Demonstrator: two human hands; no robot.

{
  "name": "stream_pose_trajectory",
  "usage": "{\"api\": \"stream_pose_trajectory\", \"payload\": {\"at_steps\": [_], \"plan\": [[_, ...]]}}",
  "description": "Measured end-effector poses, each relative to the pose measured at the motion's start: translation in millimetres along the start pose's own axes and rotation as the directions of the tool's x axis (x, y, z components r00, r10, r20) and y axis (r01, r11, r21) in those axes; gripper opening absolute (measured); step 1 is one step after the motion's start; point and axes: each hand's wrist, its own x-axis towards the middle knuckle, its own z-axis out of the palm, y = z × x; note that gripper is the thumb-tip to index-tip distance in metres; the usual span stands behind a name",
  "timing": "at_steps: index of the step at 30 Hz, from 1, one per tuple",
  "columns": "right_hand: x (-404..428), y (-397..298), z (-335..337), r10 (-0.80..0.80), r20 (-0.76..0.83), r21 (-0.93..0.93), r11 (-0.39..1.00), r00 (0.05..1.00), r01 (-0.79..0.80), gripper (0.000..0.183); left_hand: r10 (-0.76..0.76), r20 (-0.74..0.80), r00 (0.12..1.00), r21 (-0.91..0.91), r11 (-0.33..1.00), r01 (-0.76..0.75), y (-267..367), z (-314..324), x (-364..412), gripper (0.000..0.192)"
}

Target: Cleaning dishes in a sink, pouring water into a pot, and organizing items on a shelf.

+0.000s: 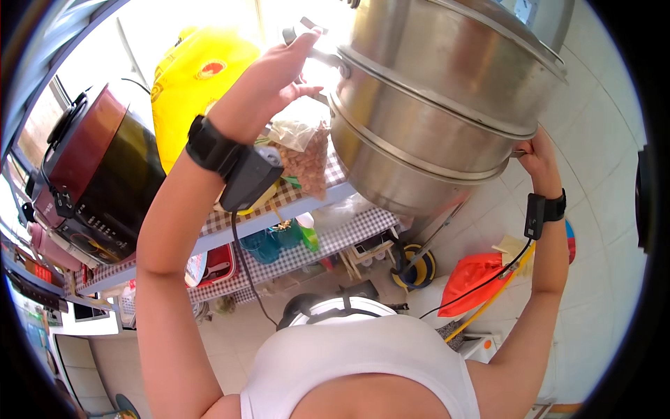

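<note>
A large stainless-steel steamer pot (445,89), stacked in tiers, fills the upper right, tilted in the view. My left hand (277,78) is at its left side, with the thumb over an upper loop handle (324,57) and the fingertips by a lower one. On the far side, my right hand (539,157) grips a lower side handle (517,153); part of its fingers is hidden by the pot. Below my left hand, a clear plastic bag of peanuts (306,162) lies on a shelf with a checked cover (209,222).
A dark red and black electric cooker (104,178) and a yellow bag (183,99) stand left on the shelf. Lower down, a second checked shelf (335,238) holds blue-green cups (261,246). A red bag (468,285) is near the tiled wall (596,220) on the right.
</note>
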Motion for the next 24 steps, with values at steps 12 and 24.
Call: {"api": "stream_pose_trajectory", "payload": {"at_steps": [12,24], "plan": [[-17.7,4.4,37.5,-0.016,0.053,0.312,0.95,0.998,-0.001,0.022,0.026,-0.11,0.994,-0.005,1.0,-0.027,-15.3,-17.4,30.2,0.068],[-10.7,3.9,27.9,0.007,-0.015,0.177,0.984,1.0,-0.004,0.021,0.163,-0.067,0.984,0.985,-0.145,0.091,8.5,67.0,-68.2,0.057]]}}
